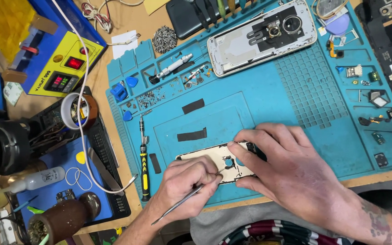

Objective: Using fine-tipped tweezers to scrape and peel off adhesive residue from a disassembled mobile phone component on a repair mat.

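A cream-coloured phone back cover (207, 156) with a round camera hole lies on the blue repair mat (273, 104) near its front edge. My left hand (184, 181) grips thin metal tweezers (180, 206), their tips at the camera hole. My right hand (286, 165) pinches the cover's right end, thumb below and fingers above, holding it flat. An opened silver phone frame (262, 36) with its camera module showing lies at the mat's far side.
A yellow-and-black screwdriver (144, 168) lies at the mat's left. Small screws and parts fill the mat's trays (159, 95). A yellow-blue soldering station (62, 63), tape roll (75, 111), white cable (83, 90) and bottle (37, 179) crowd the left. Black strips (192, 134) lie mid-mat.
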